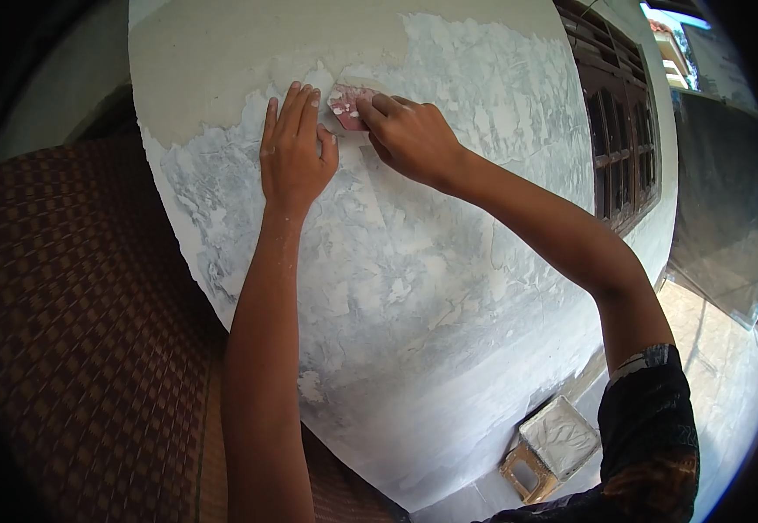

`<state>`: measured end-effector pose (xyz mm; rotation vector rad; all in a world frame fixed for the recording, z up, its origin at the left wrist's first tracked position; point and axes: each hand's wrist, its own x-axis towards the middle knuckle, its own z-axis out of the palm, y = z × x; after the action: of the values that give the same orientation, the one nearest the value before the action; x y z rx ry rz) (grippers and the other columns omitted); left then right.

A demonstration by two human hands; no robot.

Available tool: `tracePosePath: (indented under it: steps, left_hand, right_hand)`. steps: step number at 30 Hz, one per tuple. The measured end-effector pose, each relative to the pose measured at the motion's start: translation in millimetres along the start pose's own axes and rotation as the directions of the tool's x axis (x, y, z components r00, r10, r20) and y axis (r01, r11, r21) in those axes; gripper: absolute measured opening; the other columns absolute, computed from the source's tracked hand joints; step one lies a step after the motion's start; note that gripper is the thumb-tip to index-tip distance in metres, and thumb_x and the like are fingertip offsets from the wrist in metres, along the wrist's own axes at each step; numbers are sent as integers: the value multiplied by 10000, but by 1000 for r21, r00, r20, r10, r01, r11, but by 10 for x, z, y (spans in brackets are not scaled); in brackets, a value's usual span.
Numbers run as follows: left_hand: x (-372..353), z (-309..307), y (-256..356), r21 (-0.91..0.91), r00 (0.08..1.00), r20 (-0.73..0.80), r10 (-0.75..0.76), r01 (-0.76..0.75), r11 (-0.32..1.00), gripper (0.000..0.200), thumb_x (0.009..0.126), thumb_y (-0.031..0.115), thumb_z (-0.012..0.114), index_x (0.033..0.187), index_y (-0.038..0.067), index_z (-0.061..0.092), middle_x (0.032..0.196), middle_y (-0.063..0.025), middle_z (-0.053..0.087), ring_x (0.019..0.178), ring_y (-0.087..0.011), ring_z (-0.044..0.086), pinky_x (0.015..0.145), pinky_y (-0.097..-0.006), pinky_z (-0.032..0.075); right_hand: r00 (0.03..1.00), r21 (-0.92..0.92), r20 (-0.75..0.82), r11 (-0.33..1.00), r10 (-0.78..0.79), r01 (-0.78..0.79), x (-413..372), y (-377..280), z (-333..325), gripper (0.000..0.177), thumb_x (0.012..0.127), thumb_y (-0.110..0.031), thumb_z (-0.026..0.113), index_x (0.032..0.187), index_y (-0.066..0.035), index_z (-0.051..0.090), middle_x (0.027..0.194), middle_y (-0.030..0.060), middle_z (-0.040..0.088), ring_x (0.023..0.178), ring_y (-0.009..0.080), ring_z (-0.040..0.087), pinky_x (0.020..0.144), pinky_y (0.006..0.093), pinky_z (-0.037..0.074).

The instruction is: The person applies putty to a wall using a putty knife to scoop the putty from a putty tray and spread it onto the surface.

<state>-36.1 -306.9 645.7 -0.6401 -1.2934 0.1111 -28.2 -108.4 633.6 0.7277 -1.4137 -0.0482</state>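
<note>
In the head view, my right hand (412, 135) grips a small reddish-pink scraper (349, 106) held against the wall (396, 253). White flakes or filler cling to the scraper's face. My left hand (297, 146) lies against the wall just left of the scraper, its fingers stretched out and holding nothing. Around both hands the wall is patchy, grey and white, with ragged edges where it meets a smoother cream layer higher up. The part of the scraper inside my right hand is hidden by my fingers.
A woven brown mat (91, 331) hangs or leans at the left. Low on the right, a grey-topped tray (560, 440) rests on a stained stool-like stand (527, 475). A dark wooden window with bars (618, 157) is set in the wall at the right.
</note>
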Motion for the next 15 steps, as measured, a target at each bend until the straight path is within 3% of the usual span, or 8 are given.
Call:
tracePosePath:
  steps: [3,4,8,9,10,12,15]
  left_hand:
    - [-12,21,-1,-1,1000,0,2,-2,1000,415,848,35,533,1254,-21,595,1337,-154,599,1341,-298,497,1157,-511,326]
    - [-13,21,-5,-3,1000,-4,-2,2,1000,414,848,32,532,1253,-22,595,1338,-154,598,1342,-299,496,1157,-513,325]
    - [-8,10,-13,1,1000,-18,-8,8,1000,414,849,27,528,1254,-24,593,1335,-153,599,1337,-304,500,1155,-516,327]
    - [-9,7,-14,-1,1000,-17,-16,15,1000,417,848,23,526,1257,-27,592,1335,-154,600,1333,-307,504,1153,-518,329]
    - [-9,6,-10,-5,1000,-16,-23,22,1000,420,848,19,523,1260,-29,590,1334,-154,601,1329,-310,508,1151,-521,332]
    - [-11,0,0,-2,999,-29,-25,25,1000,421,846,14,519,1258,-31,590,1333,-156,602,1327,-311,510,1150,-521,332]
    - [-6,10,-5,-4,999,-35,-29,29,1000,423,842,5,516,1257,-34,590,1331,-158,602,1327,-312,509,1151,-521,331]
  right_hand:
    - [983,-43,-160,994,93,-101,436,314,-68,137,828,-43,592,945,18,627,953,156,670,839,319,697,622,420,569]
    - [981,-64,-137,987,135,-145,561,453,-31,140,815,-28,589,939,16,637,947,157,668,811,322,699,629,423,570]
    - [997,-158,-64,986,45,-55,445,552,225,163,799,-15,598,946,33,648,987,156,667,819,311,706,624,397,578]
    - [996,-137,37,988,84,-78,309,381,194,187,804,-34,620,970,46,646,986,163,667,870,308,705,637,387,586]
    - [999,-115,-51,993,-13,7,116,282,258,271,848,-81,641,1096,25,619,981,149,678,901,315,699,643,393,586]
    - [997,-56,-27,996,-75,73,-42,89,111,373,826,-82,683,1177,16,606,1001,139,682,925,311,701,657,383,591]
    - [988,-35,-156,999,8,-14,279,320,13,264,848,-70,649,1105,-16,626,954,123,674,851,313,692,644,399,576]
